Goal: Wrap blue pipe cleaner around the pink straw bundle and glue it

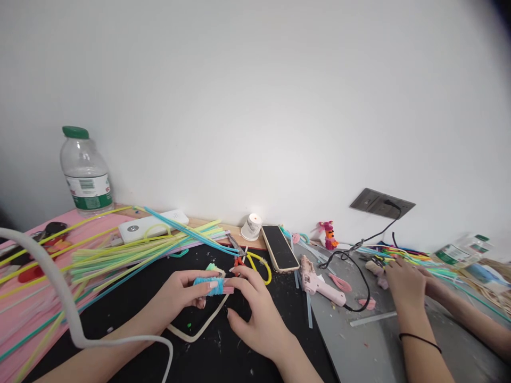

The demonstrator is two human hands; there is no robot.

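Observation:
My left hand [187,290] is closed around a small roll of blue fuzzy pipe cleaner [213,286], thumb on top. Pink stems stick out of the roll's right end, and a pale green bit [215,269] shows behind it. At that right end, my right hand [255,303] rests its fingertips against the piece, while its thumb stands well apart below. Beneath both hands a cream pipe cleaner [195,336] lies bent on the black mat [215,361]. Just beyond my right fingers are red-handled pliers [238,259] and a yellow loop [263,274].
Bundled pipe cleaners [120,260] cover the left side, near a plastic bottle [85,175]. A white cable [59,287] curves across the left foreground. Right lie a phone [281,249], a pink glue gun [323,284] with a black cord, and another person's hands [405,279].

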